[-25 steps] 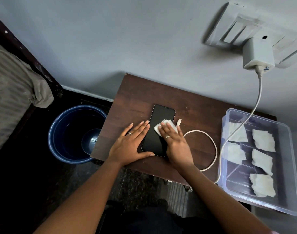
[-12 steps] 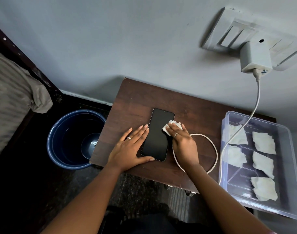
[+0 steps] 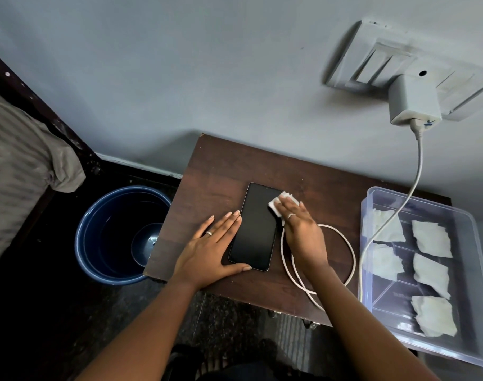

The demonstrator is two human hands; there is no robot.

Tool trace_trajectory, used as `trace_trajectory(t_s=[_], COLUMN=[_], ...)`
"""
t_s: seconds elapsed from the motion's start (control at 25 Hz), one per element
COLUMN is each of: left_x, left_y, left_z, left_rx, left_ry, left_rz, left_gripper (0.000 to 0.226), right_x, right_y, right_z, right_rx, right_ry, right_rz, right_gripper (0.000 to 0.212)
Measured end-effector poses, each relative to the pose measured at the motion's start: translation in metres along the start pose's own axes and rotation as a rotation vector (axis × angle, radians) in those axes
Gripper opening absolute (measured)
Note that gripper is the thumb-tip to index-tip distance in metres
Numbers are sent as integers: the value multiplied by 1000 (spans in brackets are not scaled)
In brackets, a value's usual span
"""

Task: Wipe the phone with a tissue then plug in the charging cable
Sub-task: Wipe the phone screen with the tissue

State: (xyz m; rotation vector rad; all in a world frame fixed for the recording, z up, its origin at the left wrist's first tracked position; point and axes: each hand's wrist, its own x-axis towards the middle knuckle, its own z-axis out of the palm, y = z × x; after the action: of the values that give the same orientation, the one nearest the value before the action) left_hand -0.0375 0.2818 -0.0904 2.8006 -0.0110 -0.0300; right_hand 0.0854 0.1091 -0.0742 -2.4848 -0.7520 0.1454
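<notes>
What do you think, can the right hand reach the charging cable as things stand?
Probably yes. The right hand presses the tissue on the phone, and the charging cable loops on the table beside and under that wrist, with nothing lying over it. The hand would only need to leave the tissue.

Tissue [image 3: 276, 207] mostly under right hand [image 3: 303, 232], cable [image 3: 421, 163] end hard to make out, box [image 3: 471, 270] cropped at right.

"What's on the table [image 3: 221, 171]?"

"My phone [image 3: 255, 229], face up near the middle, with my left hand [image 3: 207, 251] flat along its left side. A tissue [image 3: 276, 206] overlaps its far right corner."

"And further right?"

"The cable [image 3: 282, 243], looped (a loose ring) just beside the phone, then a clear box [image 3: 377, 189] at the right edge."
</notes>
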Motion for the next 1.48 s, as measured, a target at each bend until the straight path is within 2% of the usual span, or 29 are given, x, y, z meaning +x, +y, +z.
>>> trace_trajectory(t_s=[0.12, 0.24, 0.48, 0.72, 0.8, 0.92, 1.04, 1.12, 1.32, 1.48], left_x=[0, 0, 1, 0, -1, 0, -2, -2, -1, -1], left_y=[-1, -1, 0, 4, 4, 3, 2, 1, 0, -1], left_z=[0, 0, -1, -4, -4, -1, -1, 0, 0, 2], left_rx=[9, 21, 31, 5, -15, 23, 25, 32, 38, 26], left_ry=[-6, -8, -20, -20, -19, -24, -26, -37, -39, -22], left_rz=[-2, 2, 3, -13, -24, 6, -3, -4, -7, -22], left_gripper=[90, 90, 91, 91, 85, 78, 85, 87, 91, 93], right_x=[11, 28, 22, -38, -52, -57, -57, -60, -57, -40], right_y=[-8, -26, -30, -34, -39, -42, -39, -34, -27, -19], right_z=[4, 16, 22, 16, 15, 11, -1, -10, -15, -10], right_rx=[-13, 24, -63, -96, -105, -79, 81, 160, 136, 90], right_ry=[-14, -107, -201, -290, -279, -367, -444, -396, -329, -142], right_rz=[-4, -8, -172, -374, -456, -558, -432, -333, -292, -142], right_gripper=[43, 50, 61, 50, 49, 45, 44, 41, 31, 29])
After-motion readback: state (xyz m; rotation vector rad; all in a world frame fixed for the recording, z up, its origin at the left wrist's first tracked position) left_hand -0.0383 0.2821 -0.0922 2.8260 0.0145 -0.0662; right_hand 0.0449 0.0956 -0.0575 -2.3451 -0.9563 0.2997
